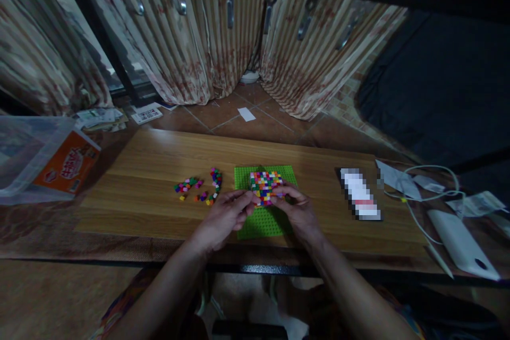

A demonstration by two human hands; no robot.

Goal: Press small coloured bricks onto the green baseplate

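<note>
Two hands meet at the near edge of the multicoloured block patch [265,185] on the green baseplate [266,207]; left hand [225,218] and right hand [297,210] each pinch narrowly at it, what they hold unclear; pressing unevenly could pop neighbouring blocks loose or slide the baseplate on the surface [151,170]; loose blocks [201,187] lie left; a clear bin [24,156] holds an orange packet [66,162].

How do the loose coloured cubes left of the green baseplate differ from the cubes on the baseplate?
The loose cubes lie scattered in thin curved lines on the bare wooden board; the cubes on the baseplate are packed into one tight block on the green baseplate. No hand touches the loose cubes; the left hand and right hand touch the block's near edge. Both groups are small and multicoloured.
</note>
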